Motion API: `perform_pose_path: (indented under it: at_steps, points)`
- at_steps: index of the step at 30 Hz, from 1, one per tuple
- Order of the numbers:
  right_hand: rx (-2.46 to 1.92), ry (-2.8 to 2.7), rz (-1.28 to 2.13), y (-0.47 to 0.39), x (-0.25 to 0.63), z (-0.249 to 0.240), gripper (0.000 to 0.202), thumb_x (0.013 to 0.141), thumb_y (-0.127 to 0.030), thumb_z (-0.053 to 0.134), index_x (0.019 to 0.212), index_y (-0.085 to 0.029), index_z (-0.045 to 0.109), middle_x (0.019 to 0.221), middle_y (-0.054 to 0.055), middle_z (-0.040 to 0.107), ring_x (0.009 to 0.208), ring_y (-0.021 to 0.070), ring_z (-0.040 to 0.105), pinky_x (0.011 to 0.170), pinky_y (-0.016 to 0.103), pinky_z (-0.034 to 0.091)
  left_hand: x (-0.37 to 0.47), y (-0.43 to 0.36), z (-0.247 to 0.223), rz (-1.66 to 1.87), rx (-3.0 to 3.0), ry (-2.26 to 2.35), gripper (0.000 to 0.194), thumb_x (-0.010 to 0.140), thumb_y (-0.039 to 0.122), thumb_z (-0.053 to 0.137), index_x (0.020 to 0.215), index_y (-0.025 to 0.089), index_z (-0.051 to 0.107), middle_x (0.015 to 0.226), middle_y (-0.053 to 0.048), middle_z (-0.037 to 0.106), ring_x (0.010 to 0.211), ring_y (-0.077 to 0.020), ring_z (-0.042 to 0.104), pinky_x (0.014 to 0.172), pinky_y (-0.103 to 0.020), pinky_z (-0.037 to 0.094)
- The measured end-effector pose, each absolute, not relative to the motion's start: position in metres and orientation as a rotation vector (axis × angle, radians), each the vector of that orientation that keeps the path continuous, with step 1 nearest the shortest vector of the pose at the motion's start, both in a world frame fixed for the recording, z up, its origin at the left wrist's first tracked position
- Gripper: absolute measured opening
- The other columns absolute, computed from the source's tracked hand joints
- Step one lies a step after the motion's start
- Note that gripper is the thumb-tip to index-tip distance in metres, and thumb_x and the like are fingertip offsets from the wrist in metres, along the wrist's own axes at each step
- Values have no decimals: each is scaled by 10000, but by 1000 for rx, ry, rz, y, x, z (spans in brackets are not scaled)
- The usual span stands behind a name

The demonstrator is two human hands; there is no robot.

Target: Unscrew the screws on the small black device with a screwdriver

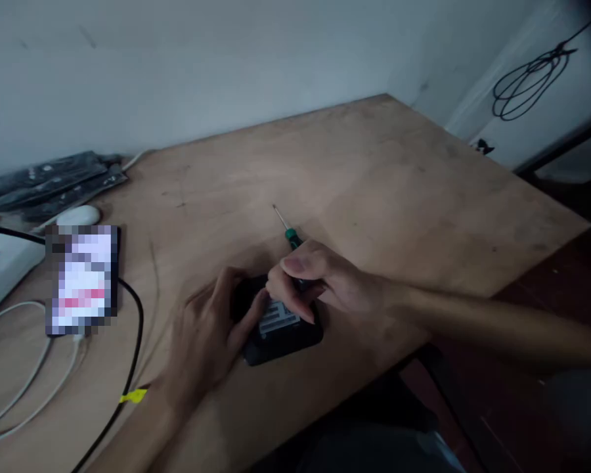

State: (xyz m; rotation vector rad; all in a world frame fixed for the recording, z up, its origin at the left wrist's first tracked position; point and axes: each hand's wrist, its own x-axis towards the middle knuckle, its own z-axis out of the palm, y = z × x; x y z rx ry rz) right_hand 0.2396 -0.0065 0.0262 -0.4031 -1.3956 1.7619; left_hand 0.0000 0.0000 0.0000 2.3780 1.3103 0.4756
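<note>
A small black box-shaped device [282, 332] with a white label lies near the front edge of the wooden table [374, 177]. My left hand [211, 335] rests on its left side, fingers curled over the top edge. My right hand [315, 279] reaches over the device from the right and grips a thin screwdriver [289, 233] with a green collar; its metal shaft points away from me, up and to the left. The handle's lower part is hidden under my fingers.
A phone [83, 279] with a lit screen lies at the left, with black [132, 328] and white cables [24, 381] around it. A white mouse [79, 215], dark flat items [49, 180] and a white box [0, 269] sit at the far left. A cable coil [532, 82] hangs on the wall.
</note>
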Motion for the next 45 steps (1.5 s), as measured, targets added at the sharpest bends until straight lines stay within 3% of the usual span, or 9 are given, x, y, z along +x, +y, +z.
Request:
perform_pose_path:
  at_steps: [15,25,28,35,40,42,45]
  points:
    - [-443,-1347,1705,-7,234,22,610,1142,-458,452,638,-157,619,568,-26,467,531,116,343,581,327,245,1,1,-1,463,2360,1306,431,1093,666,500,1227,269,600,1023,-32,775,873,-275,743,773,-395,502]
    - [-402,-1484,1874,11,237,31,647,1160,-494,421,650,-153,626,584,-20,453,538,119,347,554,306,233,-2,1,-4,506,2465,1254,387,1121,596,471,1203,234,582,907,-42,740,815,-268,738,708,-387,492]
    - [-365,-1567,1997,22,242,35,621,1138,-515,478,653,-156,627,600,-15,450,567,127,370,566,306,242,-2,0,-5,508,2476,1259,367,1117,587,493,1159,232,573,837,-23,707,753,-260,717,664,-374,462]
    - [-232,-1395,2129,28,251,24,345,998,-394,727,754,-171,630,749,-7,549,639,132,450,652,302,357,1,-1,-1,504,2415,1267,362,1109,583,523,1183,231,569,876,-20,718,778,-256,727,690,-376,467]
    - [-227,-1259,2119,19,247,19,342,943,-361,814,759,-167,600,743,-27,554,614,102,439,632,280,352,0,-2,-3,470,2410,1270,353,1117,574,513,1204,237,568,891,-20,709,806,-269,722,701,-387,466]
    - [-262,-1249,2086,16,246,19,393,976,-469,781,788,-170,610,719,-31,531,620,113,409,632,286,331,0,-2,-4,482,2425,1269,347,1118,569,514,1201,236,562,890,-20,706,805,-273,719,704,-393,472]
    - [-305,-1271,2052,14,247,19,484,1082,-567,587,844,-156,678,694,-20,518,599,132,393,595,298,291,0,-2,-4,477,2423,1261,336,1128,557,485,1190,235,561,918,-28,710,817,-271,724,712,-400,492]
